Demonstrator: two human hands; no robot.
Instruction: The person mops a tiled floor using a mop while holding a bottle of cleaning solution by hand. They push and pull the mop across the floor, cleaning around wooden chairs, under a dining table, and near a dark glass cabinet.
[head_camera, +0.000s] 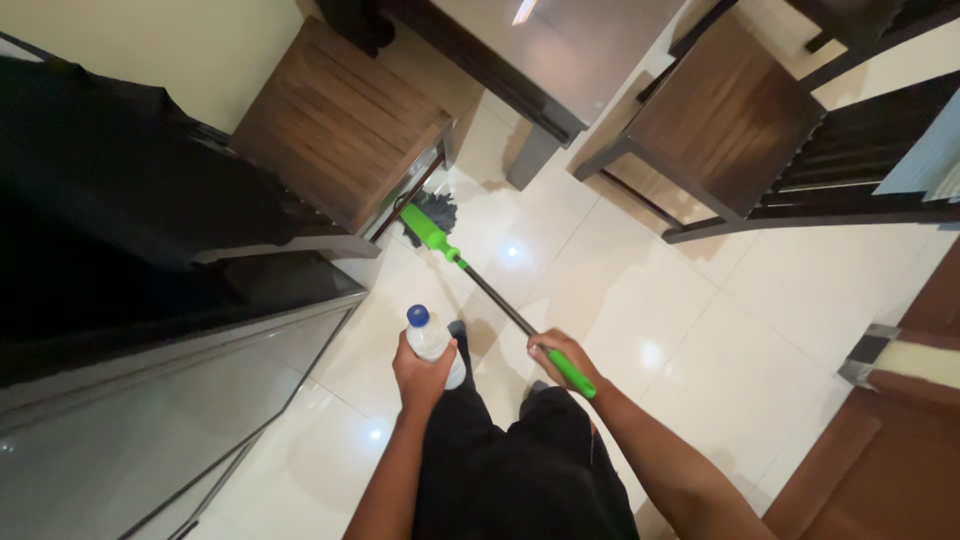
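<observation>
A dark rectangular table with a glossy top (540, 50) stands at the far end of the cream glossy floor tiles (700, 300). Left of the table sits a brown slatted wooden chair (335, 125); right of it, a second brown wooden chair with a dark frame (725, 120). Nearer than the table, along the left side, runs a grey glass-fronted cabinet (150, 410) with black cloth (110, 180) above it.
</observation>
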